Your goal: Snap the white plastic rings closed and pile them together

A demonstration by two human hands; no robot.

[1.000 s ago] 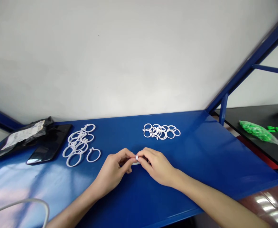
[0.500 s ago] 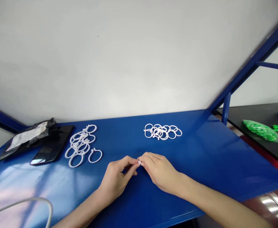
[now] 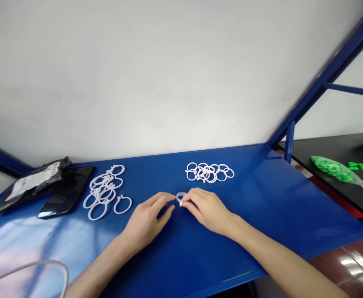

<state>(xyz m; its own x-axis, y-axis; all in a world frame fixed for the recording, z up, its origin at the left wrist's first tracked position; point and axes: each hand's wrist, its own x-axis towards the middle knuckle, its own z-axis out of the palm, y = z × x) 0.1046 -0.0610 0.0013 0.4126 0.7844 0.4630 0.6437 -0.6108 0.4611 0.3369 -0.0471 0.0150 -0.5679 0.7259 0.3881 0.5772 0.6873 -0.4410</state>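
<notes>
Between thumb and fingers, my right hand (image 3: 206, 207) pinches a white plastic ring (image 3: 180, 196) with a small knob, above the middle of the blue table (image 3: 169, 256). Part of that ring is hidden by the fingers. My left hand (image 3: 150, 213) is just left of it, thumb and forefinger apart, the forefinger's tip close to the ring; whether it touches I cannot tell. Beyond my right hand lies a cluster of closed white rings (image 3: 211, 171). To the left is a looser pile of white rings (image 3: 102, 190), with a single ring (image 3: 122, 205) beside it.
A black phone-like slab (image 3: 65, 196) and a black plastic package (image 3: 34, 182) with a white label lie at the far left. A white cable (image 3: 45, 262) curves at the lower left. On a dark table at right rests a bag of green pieces (image 3: 336, 169). Blue frame bars (image 3: 314, 89) rise there.
My left fingers have come off the ring and parted. My right hand still has it, moved slightly forward, and more of the ring shows.
</notes>
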